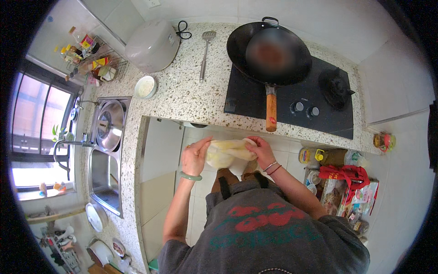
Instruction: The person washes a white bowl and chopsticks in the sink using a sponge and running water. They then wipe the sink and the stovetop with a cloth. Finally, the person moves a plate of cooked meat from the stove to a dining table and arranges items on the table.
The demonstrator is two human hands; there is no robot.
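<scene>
Bundle: you are holding the soft, pale yellow-white, translucent-looking bundle (228, 153) in front of you;
Hands: your left hand (195, 157) and right hand (261, 153) are gripping opposite sides, probably keeping it from sagging;
Wok: the round black wok (238, 49) is sitting on the black glass hob (315, 91), contents blurred;
Bowl: the small round white bowl (145, 95) is holding something pale;
Sink: the steel sink (104, 176) is cradling a round silvery lid (112, 128).

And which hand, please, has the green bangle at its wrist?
The left hand wears the bangle; the right hand wears a thin pale bracelet and a red bracelet.
</scene>
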